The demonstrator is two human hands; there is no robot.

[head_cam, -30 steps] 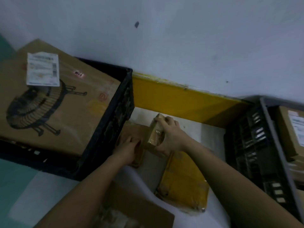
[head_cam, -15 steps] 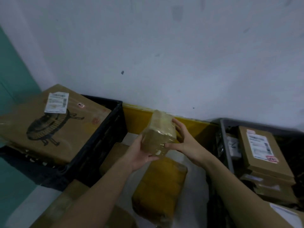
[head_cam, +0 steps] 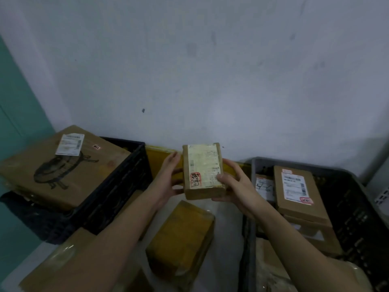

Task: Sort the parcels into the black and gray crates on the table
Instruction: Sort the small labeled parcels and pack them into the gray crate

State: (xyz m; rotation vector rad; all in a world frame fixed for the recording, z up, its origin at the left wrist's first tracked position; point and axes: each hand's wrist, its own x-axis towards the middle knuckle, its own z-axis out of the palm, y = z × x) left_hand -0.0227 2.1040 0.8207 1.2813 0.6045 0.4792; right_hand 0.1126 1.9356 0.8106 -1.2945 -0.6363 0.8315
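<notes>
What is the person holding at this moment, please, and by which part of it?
A small brown parcel, label facing up, gripped by its two long sides: left hand on its left edge, right hand on its right.

White table, black crate, gray crate, yellow parcel
</notes>
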